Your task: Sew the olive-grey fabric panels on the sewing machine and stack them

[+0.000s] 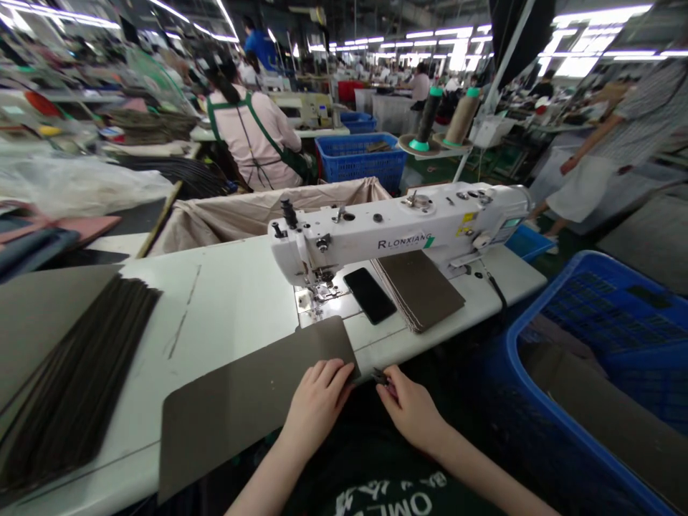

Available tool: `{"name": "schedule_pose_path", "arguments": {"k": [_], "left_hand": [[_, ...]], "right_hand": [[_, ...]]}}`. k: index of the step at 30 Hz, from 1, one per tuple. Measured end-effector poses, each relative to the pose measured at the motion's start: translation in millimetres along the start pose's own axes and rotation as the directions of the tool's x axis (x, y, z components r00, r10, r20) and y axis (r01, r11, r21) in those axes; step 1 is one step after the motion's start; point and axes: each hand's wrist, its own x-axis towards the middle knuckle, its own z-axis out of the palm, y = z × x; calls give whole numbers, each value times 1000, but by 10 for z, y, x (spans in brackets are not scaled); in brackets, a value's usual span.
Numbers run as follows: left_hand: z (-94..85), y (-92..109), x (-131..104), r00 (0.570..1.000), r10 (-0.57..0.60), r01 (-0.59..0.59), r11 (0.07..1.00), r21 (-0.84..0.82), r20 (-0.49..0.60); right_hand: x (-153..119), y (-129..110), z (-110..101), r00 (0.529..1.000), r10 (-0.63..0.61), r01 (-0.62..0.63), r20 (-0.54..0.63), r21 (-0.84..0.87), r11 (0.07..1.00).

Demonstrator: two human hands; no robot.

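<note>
A large grey-brown panel with rounded corners lies on the sewing table, its near part reaching past the front edge. My left hand is closed on its right end, with fingers on top and the thumb by the corner. Just right of that corner, at the table's edge, my right hand is closed round small thread snips, whose dark tips point left. Beyond the panel stands a white sewing machine; its needle area is just past the panel's far edge. A black phone lies beside the machine's foot.
Smaller brown panels are stacked under the machine arm. A pile of dark panels fills the table's left end. On the right stands a blue basket holding brown pieces. Thread cones rise behind the machine. A person sits ahead.
</note>
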Motion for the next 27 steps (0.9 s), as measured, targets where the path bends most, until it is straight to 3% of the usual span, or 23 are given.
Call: {"name": "schedule_pose_path", "arguments": {"k": [4,13,17,19,21,24,27], "left_hand": [[96,123,-81,999,-18,14,997,-77,-44],[-4,175,-74,983,-163,129,938,-322,-83],[-128,182,-79,990,-140,123,918,-376,-18],[-272,67,-98,995,-78,96,914,-395,61],[-417,-162,-141,991,-87,120,925,-361,105],[-538,-637,-248,961,-275,275,948,-157,23],[-545,-1030,-351,916,-399,401,913,70,-40]], "right_hand": [[22,-31,20,998,-51,54,45,-69,996],[99,-144,101,991,-105,116,88,-128,985],[124,-110,157,995,-73,83,70,-158,984],[125,-82,155,996,-64,70,54,-130,989],[124,-65,126,998,-62,64,20,-87,994],[136,-87,68,993,-115,115,7,-40,993],[172,-153,60,973,-209,217,94,-72,974]]}}
